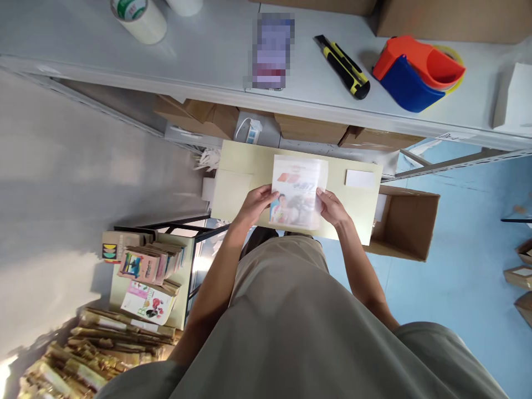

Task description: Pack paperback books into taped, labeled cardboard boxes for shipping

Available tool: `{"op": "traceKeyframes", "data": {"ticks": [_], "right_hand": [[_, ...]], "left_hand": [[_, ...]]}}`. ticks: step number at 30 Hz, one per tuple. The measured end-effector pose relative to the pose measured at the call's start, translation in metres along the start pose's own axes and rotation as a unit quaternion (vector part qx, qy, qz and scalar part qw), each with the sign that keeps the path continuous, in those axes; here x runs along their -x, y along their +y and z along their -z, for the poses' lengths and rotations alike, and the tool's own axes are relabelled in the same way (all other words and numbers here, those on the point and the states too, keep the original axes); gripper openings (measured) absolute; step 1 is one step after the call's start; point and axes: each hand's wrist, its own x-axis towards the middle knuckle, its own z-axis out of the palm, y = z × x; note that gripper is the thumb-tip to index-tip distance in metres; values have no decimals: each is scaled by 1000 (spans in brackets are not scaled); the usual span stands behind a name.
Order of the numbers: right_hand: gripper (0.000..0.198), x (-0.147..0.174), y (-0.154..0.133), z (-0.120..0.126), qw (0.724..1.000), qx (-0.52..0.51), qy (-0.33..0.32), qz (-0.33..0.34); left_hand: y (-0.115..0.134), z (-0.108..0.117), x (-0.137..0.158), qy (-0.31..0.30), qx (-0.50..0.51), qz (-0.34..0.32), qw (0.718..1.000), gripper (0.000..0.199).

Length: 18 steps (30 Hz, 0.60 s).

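Between my two hands is a booklet [296, 194] under a hazy, translucent wrapping, with orange and blue print and a small figure at its lower left. My left hand [258, 202] grips its left edge, thumb on top. At the right edge, my right hand [330, 206] pinches it the same way. Beneath lies a pale yellow tabletop [236, 166]. A small white slip [359, 178] rests on that surface, right of the booklet.
A grey shelf [208, 61] ahead carries a tape roll [145, 25], a pixelated phone-like object [272, 50], a utility knife [343, 66] and a tape dispenser [419, 72]. An open cardboard box [409, 221] stands right. Stacked books [145, 263] and wrapped bundles [91, 349] are at left.
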Motion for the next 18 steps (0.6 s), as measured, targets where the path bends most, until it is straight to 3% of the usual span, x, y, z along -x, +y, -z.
{"op": "traceKeyframes", "data": {"ticks": [3, 8, 18], "right_hand": [[59, 1, -4, -7, 998, -52, -35, 8], [54, -2, -5, -11, 996, -62, -63, 2], [50, -7, 3, -15, 997, -42, -57, -18]], "left_hand": [[20, 1, 20, -18, 52, -19, 998, 54], [35, -2, 31, -13, 71, -37, 997, 52], [27, 14, 29, -33, 64, -18, 997, 55]]}}
